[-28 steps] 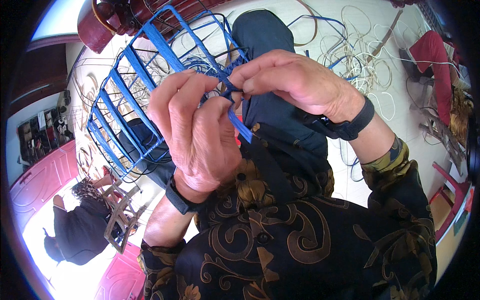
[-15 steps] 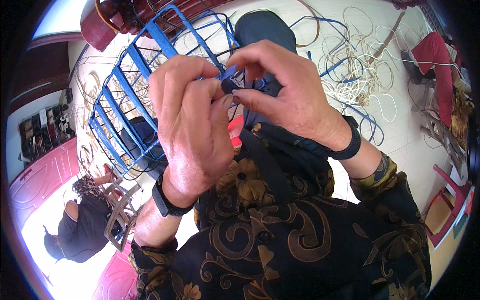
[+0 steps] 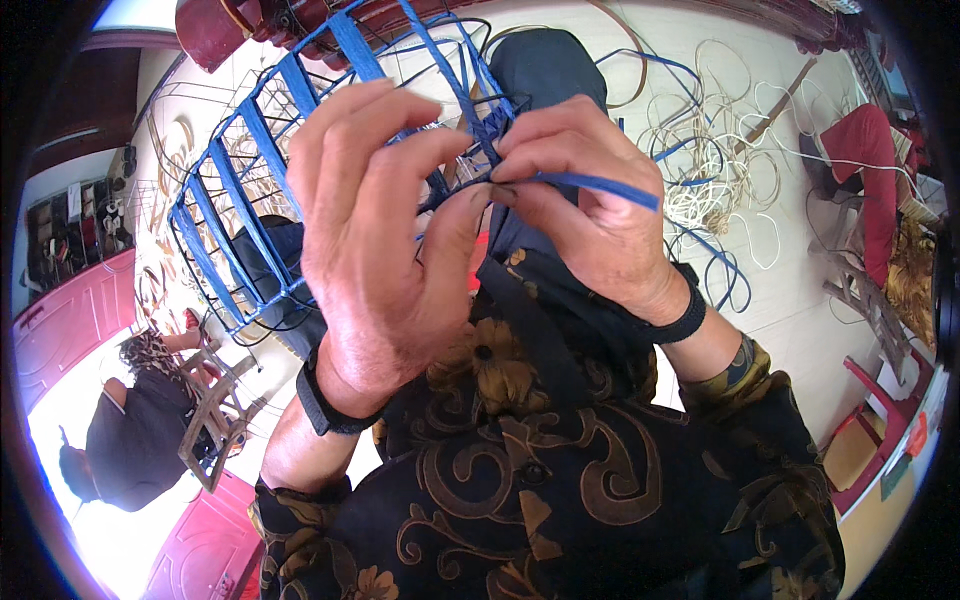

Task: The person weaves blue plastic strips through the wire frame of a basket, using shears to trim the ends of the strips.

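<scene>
A cage-like frame [image 3: 228,185] of dark rods wrapped with blue strips lies across my dark-trousered legs at upper left. My left hand [image 3: 375,240] is at its near right corner, upper fingers curved and raised, thumb tip pressed at the wrapped joint; its other fingertips are hidden. Beside it my right hand [image 3: 590,210] pinches a blue strip [image 3: 628,196] at that joint, the free end sticking out rightward across the fingers. Both thumb tips nearly meet. The joint itself is mostly hidden by my fingers.
Tangled cream cord and blue strips [image 3: 715,205] lie on the tiled floor at right. A wooden stool with red cloth [image 3: 860,150] stands beyond. At lower left another person in dark clothing [image 3: 135,440] sits by a wooden rack [image 3: 215,420]. Dark red carved furniture [image 3: 210,30] edges the top.
My left hand's upper fingers have lifted higher. My right hand has moved slightly down, and the blue strip's loose end has swung from pointing downward to pointing rightward across it.
</scene>
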### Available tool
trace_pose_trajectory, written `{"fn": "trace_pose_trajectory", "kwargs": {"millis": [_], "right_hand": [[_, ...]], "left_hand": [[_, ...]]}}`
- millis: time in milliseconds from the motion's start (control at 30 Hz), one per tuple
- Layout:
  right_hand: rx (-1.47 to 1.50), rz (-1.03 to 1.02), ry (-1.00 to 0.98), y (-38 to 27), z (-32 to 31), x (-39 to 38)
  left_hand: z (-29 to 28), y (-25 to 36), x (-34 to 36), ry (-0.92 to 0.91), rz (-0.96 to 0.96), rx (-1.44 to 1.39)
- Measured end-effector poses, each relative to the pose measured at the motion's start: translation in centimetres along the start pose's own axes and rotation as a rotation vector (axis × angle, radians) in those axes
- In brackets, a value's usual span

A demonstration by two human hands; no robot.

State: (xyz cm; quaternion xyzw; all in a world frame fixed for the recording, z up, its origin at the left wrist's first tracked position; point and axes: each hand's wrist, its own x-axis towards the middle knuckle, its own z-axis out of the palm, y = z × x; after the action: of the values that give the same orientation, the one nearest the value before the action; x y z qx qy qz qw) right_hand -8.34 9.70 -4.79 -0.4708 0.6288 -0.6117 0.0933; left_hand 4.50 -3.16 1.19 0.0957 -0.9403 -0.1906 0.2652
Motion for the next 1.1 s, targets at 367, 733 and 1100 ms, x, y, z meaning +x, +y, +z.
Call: {"fn": "trace_pose_trajectory", "kwargs": {"millis": [367, 733, 1100], "right_hand": [[-0.069, -0.017, 0.084, 0.2, 0.4, -1.3], [-0.161, -0.08, -0.028, -0.7, -0.6, 0.8], [-0.125, -0.035, -0.185, -1.0, -2.1, 3.0]], "left_hand": [[0.9, -0.3, -2.0, 0.06, -0.043, 0.074], [1.9, 0.0, -0.7, 0.074, -0.014, 0.163], [1.9, 0.2, 0.5, 0.017, -0.02, 0.09]]}}
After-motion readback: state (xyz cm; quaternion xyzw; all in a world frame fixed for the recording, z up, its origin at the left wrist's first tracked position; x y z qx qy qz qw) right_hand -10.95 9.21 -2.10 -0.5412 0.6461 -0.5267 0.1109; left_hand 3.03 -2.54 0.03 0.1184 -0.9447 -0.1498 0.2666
